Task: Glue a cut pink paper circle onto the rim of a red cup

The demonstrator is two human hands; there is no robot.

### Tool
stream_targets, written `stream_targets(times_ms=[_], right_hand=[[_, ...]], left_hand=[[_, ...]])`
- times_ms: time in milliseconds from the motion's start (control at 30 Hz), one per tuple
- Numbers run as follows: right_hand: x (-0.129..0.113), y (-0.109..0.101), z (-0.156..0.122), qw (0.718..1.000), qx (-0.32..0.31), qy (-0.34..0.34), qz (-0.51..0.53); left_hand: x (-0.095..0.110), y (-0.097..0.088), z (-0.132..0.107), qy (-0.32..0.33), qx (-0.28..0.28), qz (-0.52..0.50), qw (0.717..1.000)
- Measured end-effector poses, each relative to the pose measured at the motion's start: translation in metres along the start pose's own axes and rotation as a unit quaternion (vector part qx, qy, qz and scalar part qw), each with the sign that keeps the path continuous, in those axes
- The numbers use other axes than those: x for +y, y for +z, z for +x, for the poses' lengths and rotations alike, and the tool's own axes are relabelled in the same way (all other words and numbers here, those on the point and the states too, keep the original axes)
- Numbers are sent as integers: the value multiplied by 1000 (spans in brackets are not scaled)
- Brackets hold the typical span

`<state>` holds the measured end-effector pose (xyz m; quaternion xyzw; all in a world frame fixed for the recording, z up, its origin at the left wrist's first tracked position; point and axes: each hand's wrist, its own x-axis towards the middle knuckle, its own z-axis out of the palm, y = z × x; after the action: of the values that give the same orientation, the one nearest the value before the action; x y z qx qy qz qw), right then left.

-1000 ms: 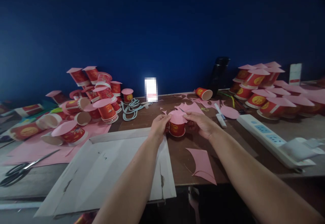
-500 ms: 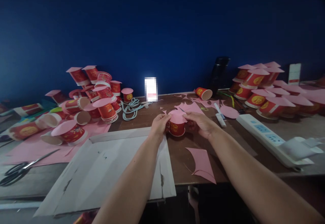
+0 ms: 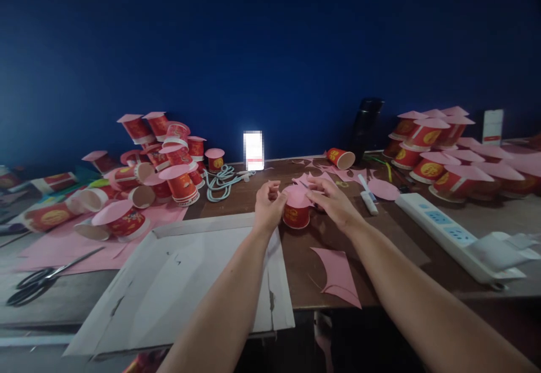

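A red paper cup point(image 3: 296, 217) with gold print stands upside down on the brown table, a pink paper disc point(image 3: 297, 196) lying across its top. My left hand point(image 3: 269, 208) is at the disc's left edge; its thumb reaches the rim while the other fingers are lifted and apart from it. On the opposite side, my right hand point(image 3: 333, 201) has its thumb and forefinger at the disc's right edge. Its remaining fingers curl behind the cup, partly hidden. Pink offcuts point(image 3: 320, 178) lie just behind, and a curved pink scrap point(image 3: 338, 276) is nearer the table edge.
White cardboard point(image 3: 203, 283) covers the left front, with scissors point(image 3: 46, 276) beyond it. Pink-topped cups point(image 3: 175, 181) are piled left; more point(image 3: 433, 131) are stacked right. A glue tube point(image 3: 369, 201), power strip point(image 3: 448, 232), coiled cable point(image 3: 220, 184) and black bottle point(image 3: 367, 122) are around.
The left fingers have lifted and spread away from the disc's edge. My right hand has shifted slightly along its side. The cup stays in place, and the view has moved a little.
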<state>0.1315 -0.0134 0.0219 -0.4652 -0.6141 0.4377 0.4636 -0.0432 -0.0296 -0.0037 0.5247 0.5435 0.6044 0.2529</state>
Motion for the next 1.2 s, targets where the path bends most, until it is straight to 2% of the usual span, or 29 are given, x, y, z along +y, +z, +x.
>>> stream_targets(times_ms=[100,200,300,400,633,1200], right_hand=[[9,-1,3,994,-12,-100,-36],[12,-2,4,977,-4,-186,-107],[9,-2,3,957,-6,-241,-163],[8,-2,2,946,-13,-275,-173],[12,-2,3,948,-38,-260,-179],[10,-2,2,950,-42,-249,-185]], left_hand=[[3,-2,0,29,-9,30,999],[7,-4,0,79,-20,61,995],[5,-4,2,124,-33,75,989],[1,-4,5,144,-32,77,986],[-2,-4,6,164,-39,105,980],[1,-5,6,164,-45,126,977]])
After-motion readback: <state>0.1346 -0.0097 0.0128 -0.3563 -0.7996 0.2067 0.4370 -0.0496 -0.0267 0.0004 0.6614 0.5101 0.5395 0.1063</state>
